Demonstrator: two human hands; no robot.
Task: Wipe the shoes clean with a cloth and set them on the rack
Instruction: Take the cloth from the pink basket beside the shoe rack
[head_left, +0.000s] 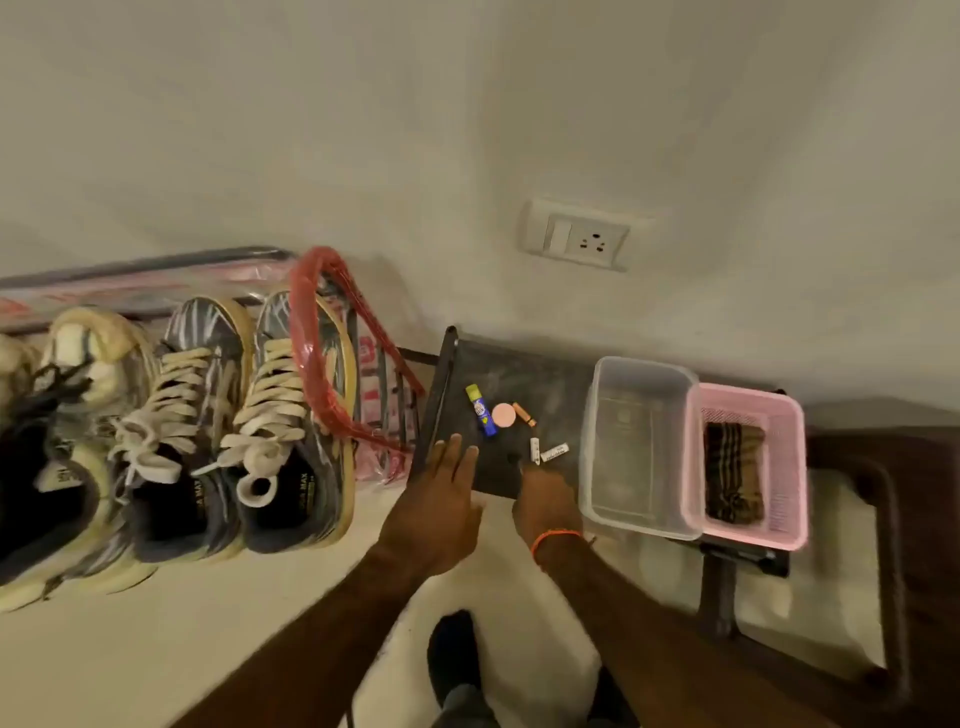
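— Where are the shoes (208, 431) now?

— They stand on the pale floor (182, 623), in a row along the wall, at the left. The two nearest the person are dark with streaks, cream laces and yellowish soles; more shoes stand further left, partly cut by the edge. Just beside the right shoe leans a clear plastic bag with a red rim (332, 358).

— And the hands?

— Both reach to the dark worktop (540, 374) at the right of the shoes. The left hand (441, 509) is flat, fingers straight, the tips lying on its near left corner. The right hand (550, 499), with an orange band at the wrist, lies at the near edge; its fingers are hidden from me, so I cannot tell if it holds anything.

— What lies on the worktop?

— A blue and yellow tube (480, 413), a round pink lid (503, 415) touching it, and small sticks near them. Further right a clear plastic box (636, 447), and touching it a pink basket (745, 467) with a striped brown cloth (733, 473) inside.
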